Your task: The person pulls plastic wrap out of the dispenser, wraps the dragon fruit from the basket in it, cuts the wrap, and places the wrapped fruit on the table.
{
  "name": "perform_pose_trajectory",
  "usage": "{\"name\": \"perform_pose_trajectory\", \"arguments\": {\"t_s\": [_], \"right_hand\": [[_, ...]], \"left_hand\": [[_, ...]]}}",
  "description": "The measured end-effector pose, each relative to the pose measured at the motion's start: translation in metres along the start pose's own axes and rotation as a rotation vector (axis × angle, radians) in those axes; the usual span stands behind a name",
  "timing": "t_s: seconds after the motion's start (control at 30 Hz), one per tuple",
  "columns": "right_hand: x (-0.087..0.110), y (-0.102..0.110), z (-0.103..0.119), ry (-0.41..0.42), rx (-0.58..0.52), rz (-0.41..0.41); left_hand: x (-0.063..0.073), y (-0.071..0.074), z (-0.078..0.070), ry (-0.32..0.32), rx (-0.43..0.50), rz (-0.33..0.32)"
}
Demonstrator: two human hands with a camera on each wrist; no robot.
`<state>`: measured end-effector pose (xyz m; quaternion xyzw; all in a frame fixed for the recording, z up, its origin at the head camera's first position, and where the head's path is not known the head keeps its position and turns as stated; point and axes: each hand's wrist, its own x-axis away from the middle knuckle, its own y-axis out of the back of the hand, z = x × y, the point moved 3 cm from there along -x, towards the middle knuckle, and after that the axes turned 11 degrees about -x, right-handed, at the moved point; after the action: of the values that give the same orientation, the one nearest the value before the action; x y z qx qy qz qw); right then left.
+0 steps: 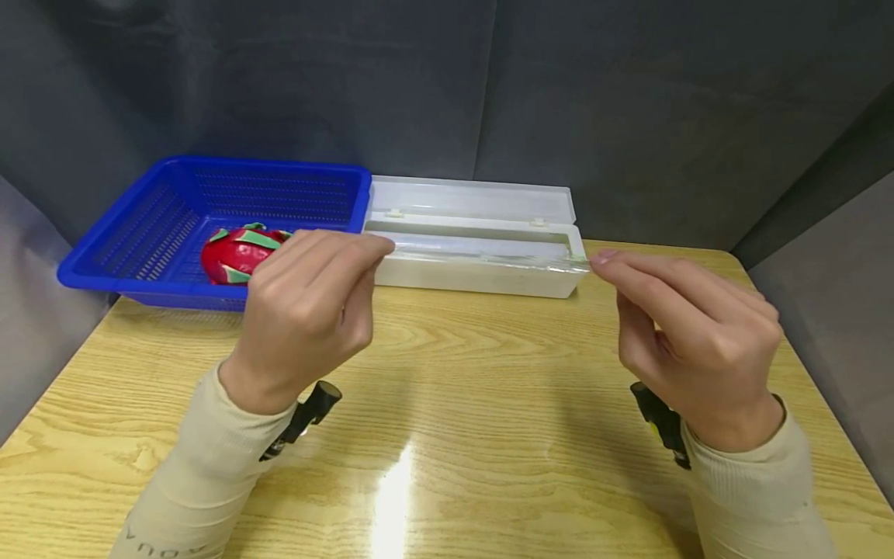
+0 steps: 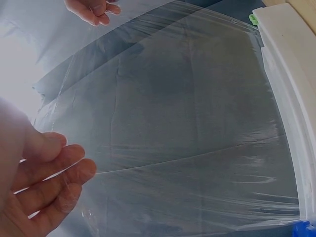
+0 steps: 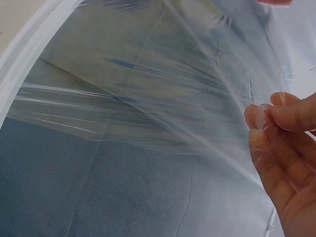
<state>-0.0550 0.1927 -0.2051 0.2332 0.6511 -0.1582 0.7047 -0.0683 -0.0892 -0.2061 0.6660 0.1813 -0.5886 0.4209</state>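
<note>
Both the left hand (image 1: 303, 310) and the right hand (image 1: 698, 334) pinch a thin, clear plastic sheet (image 2: 187, 113), though its exact edge is hard to trace. It stretches forward to an open, long white rectangular box (image 1: 475, 278), lying crosswise beyond both hands, its right end nearest the right hand.

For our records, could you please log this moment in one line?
left hand: holds film | right hand: holds film | box: open | fruit: in basket
</note>
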Motion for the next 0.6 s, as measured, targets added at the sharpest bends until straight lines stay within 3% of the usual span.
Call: {"name": "perform_pose_trajectory", "arguments": {"t_s": [0.6], "right_hand": [[0.0007, -0.0009, 0.0034, -0.005, -0.007, -0.065]], "left_hand": [[-0.0021, 0.0036, -0.0025, 0.012, 0.025, -0.047]]}}
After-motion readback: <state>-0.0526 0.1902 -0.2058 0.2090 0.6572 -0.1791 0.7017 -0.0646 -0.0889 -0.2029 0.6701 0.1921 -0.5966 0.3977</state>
